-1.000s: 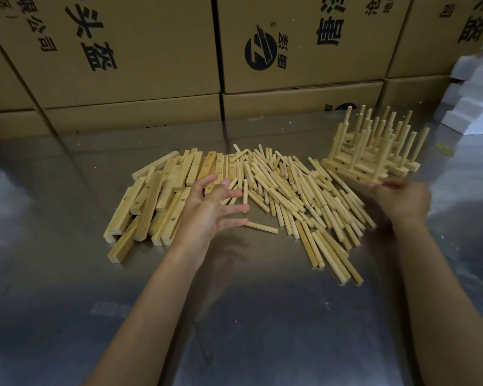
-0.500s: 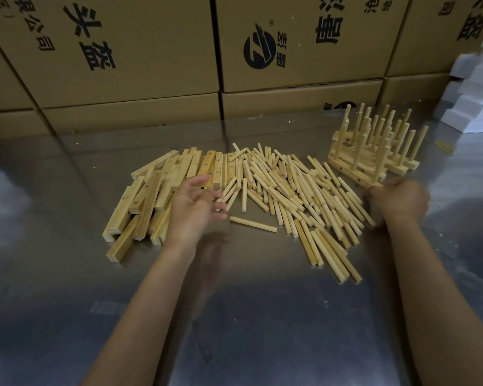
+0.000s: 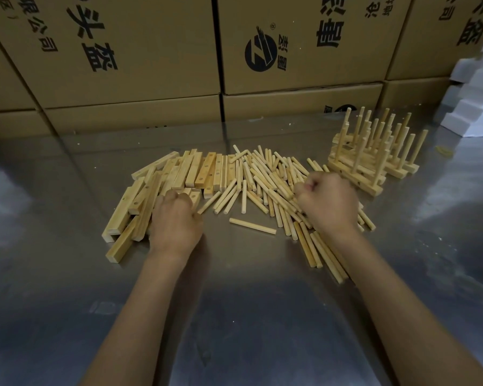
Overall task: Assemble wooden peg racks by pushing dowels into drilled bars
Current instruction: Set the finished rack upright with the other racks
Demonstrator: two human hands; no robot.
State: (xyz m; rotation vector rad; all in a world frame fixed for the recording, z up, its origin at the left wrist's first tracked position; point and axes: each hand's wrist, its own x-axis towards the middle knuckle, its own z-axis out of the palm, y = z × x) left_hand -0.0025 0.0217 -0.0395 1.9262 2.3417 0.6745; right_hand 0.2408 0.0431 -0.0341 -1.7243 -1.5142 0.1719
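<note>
I note the left hand (image 3: 176, 218) curled on a drilled bar (image 3: 191, 196) beside the dowels (image 3: 265, 179); right hand (image 3: 328, 201) clenched there, contents unclear. Light, stiff wood; grasp mid-length.

My left hand (image 3: 176, 218) covers the near ends of several drilled bars (image 3: 195, 174), and its curled fingertips are out of sight, so I cannot tell whether it grips one. My right hand (image 3: 328, 203) hides part of the dowels (image 3: 265, 179); what its fingers close on is unclear. The cardboard boxes (image 3: 140, 45) and white foam blocks (image 3: 477, 101) run off the frame's edges.
</note>
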